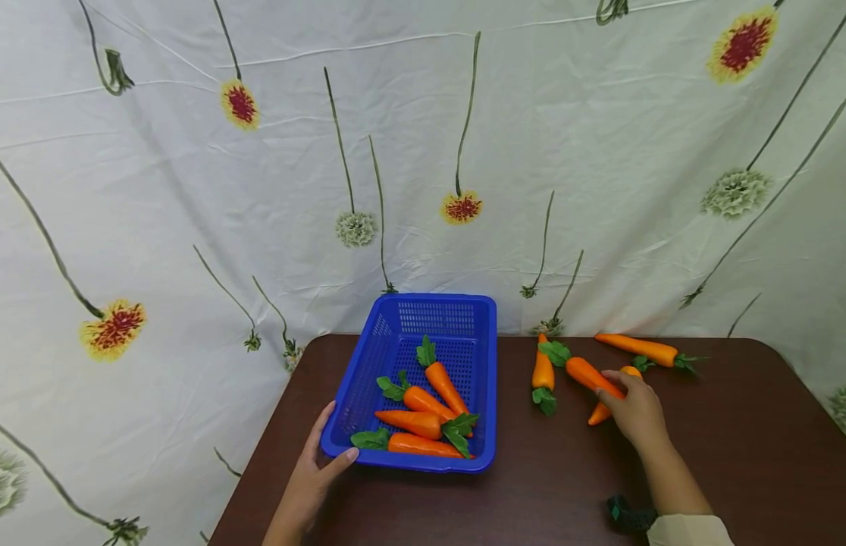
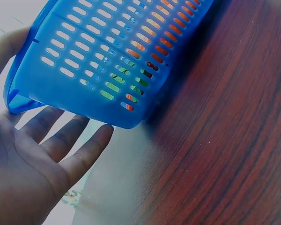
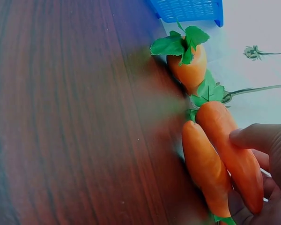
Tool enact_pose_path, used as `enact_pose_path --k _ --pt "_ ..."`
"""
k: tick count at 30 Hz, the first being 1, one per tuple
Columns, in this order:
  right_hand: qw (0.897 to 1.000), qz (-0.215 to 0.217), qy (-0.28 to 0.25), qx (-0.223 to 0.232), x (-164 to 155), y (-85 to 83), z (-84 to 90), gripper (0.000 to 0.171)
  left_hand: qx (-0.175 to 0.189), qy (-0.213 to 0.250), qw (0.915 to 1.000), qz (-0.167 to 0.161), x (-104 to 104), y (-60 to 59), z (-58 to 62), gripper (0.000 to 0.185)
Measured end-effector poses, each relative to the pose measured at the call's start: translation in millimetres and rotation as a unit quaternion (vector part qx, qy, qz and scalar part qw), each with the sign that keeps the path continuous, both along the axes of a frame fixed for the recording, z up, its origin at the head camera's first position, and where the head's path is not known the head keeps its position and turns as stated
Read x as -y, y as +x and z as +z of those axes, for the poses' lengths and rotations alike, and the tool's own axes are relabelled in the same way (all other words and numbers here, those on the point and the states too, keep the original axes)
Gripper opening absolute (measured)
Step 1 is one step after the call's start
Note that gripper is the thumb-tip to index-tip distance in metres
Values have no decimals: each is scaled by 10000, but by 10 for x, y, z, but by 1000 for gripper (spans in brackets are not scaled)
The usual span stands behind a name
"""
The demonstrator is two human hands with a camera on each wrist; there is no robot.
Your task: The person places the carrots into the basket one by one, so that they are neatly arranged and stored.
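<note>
My left hand holds the near left corner of a blue plastic basket, thumb at the front rim and fingers along the left side. Several orange carrots with green leaves lie in the basket, one being the front carrot. Over the right part of the table, my right hand grips a carrot between thumb and fingers, its leaves pointing left. Right beside it in the right wrist view lies another carrot, partly covered by the hand in the head view.
One loose carrot lies between the basket and my right hand. Another carrot is near the back edge of the dark brown table. A flowered cloth hangs behind. A dark band is around my right wrist.
</note>
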State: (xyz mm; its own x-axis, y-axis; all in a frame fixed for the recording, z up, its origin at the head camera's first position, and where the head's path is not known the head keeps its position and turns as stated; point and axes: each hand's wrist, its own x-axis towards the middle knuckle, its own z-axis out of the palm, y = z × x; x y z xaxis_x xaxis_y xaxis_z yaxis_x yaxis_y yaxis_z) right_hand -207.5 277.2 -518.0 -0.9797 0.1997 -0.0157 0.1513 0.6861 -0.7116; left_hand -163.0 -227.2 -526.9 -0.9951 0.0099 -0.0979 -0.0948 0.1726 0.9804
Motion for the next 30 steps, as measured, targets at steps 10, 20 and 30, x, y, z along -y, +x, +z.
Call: enact_pose_path --k 10,20,30 --pt "9996 -60 -108 244 -33 8 1 53 -60 32 10000 -6 -3 7 -4 79" --pt "9997 -113 -172 90 -9 29 23 55 -37 47 10000 -28 9 -4 -16 79" --pt "9997 -127 -27 -191 71 33 108 51 -120 132 9998 -99 8 8 1 80"
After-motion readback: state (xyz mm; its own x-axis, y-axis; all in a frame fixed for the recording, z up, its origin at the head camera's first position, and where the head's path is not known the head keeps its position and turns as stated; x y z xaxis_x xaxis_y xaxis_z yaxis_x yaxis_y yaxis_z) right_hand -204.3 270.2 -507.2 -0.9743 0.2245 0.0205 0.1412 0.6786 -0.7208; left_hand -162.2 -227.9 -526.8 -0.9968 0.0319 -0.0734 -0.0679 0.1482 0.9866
